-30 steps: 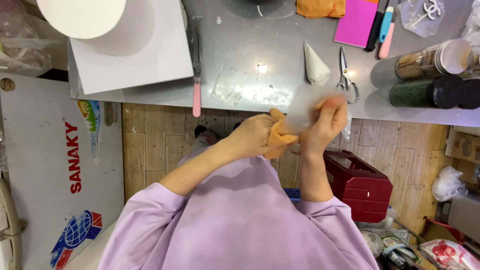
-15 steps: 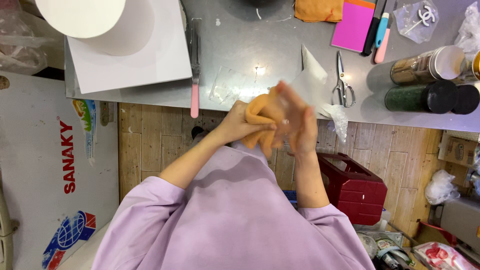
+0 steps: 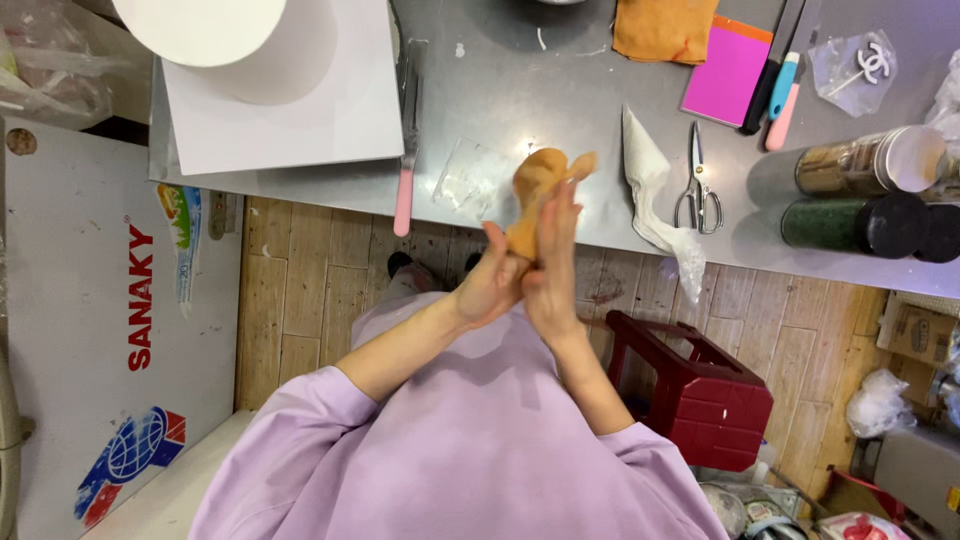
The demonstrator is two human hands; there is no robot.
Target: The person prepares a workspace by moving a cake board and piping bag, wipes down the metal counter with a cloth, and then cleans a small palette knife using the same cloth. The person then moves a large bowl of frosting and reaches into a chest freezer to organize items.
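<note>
My left hand (image 3: 492, 285) and my right hand (image 3: 553, 262) are pressed together, palms facing, with a lump of orange dough (image 3: 540, 190) squeezed between them. The dough sticks out above the fingers, over the front edge of the grey steel table (image 3: 560, 90). A crumpled clear plastic sheet (image 3: 468, 180) lies on the table just left of the dough. A white piping bag (image 3: 655, 195) lies to the right, its end hanging over the table edge.
A white round cake (image 3: 215, 40) stands on a white square board (image 3: 330, 110) at the left. A pink-handled spatula (image 3: 405, 150), scissors (image 3: 697, 190), an orange cloth (image 3: 662, 28), a pink pad (image 3: 725, 72) and two jars (image 3: 860, 200) are on the table. A red stool (image 3: 700, 390) stands below.
My hands rose from below the table edge and stretched the dough upward between flat palms. The clear plastic sheet that was around the dough now lies on the table.
</note>
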